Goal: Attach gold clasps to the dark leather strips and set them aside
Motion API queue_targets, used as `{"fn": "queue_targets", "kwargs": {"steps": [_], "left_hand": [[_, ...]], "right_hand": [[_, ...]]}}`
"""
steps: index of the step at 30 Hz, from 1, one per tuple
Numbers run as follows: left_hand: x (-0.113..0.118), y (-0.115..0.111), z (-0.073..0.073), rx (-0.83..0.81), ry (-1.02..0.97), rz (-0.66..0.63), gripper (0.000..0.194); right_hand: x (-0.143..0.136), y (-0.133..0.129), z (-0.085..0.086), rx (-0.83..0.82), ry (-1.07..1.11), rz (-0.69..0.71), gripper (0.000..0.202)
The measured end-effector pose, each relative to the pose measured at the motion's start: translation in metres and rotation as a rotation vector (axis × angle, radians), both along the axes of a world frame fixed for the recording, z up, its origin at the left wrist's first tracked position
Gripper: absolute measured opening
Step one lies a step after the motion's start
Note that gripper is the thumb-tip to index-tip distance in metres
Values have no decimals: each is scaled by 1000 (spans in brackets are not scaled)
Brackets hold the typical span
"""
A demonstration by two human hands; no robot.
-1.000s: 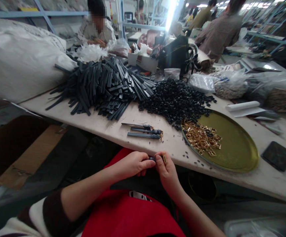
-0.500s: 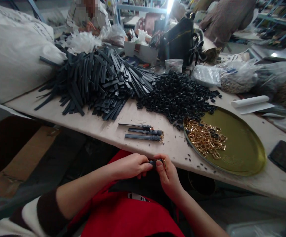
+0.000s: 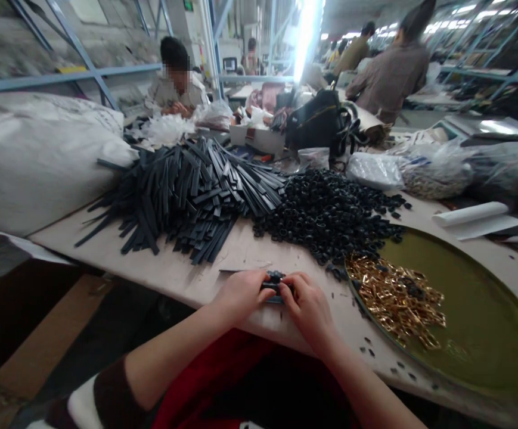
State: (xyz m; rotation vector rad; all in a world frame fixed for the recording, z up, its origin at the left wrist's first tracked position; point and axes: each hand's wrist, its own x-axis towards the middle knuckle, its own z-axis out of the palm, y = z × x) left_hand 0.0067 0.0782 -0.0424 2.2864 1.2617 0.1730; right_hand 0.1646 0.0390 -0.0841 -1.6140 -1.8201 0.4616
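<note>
My left hand (image 3: 243,295) and my right hand (image 3: 307,304) meet over the table's near edge, pinching a dark strap piece (image 3: 271,286) between them. Its gold end is mostly covered by my right fingers. Finished-looking strap pieces lie under and just behind my hands, largely hidden. Beyond is a heap of dark strips (image 3: 187,196), and right of it a heap of small black loops (image 3: 325,208). Gold clasps (image 3: 397,301) lie on the left part of a round olive tray (image 3: 477,304).
A large white sack (image 3: 39,161) stands at the left. Clear plastic bags (image 3: 437,170), a white paper roll (image 3: 473,213) and a black bag (image 3: 315,122) sit farther back. A person (image 3: 180,83) works across the table; others are behind.
Both hands have moved from in front of the table edge to over the tabletop, beside the laid-out strap pieces, still holding the strap piece. The camera view has tilted up.
</note>
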Motion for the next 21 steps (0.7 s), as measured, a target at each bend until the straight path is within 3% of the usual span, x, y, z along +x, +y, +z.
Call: {"fn": "queue_targets", "kwargs": {"steps": [3, 6, 9, 11, 16, 21], "left_hand": [[-11, 27, -4, 220, 34, 42, 22], [-30, 60, -3, 389, 245, 185, 25], [-48, 90, -5, 428, 447, 361, 22], [-54, 102, -10, 405, 478, 403, 21], [-54, 102, -22, 384, 508, 432, 23], [-58, 89, -15, 417, 511, 444, 28]], "right_hand": [[0, 25, -4, 124, -196, 12, 17], [0, 29, -12, 161, -286, 27, 16], [0, 23, -15, 184, -303, 33, 15], [0, 20, -14, 210, -292, 33, 15], [3, 13, -5, 208, -267, 46, 14], [6, -6, 7, 274, -221, 49, 12]]}}
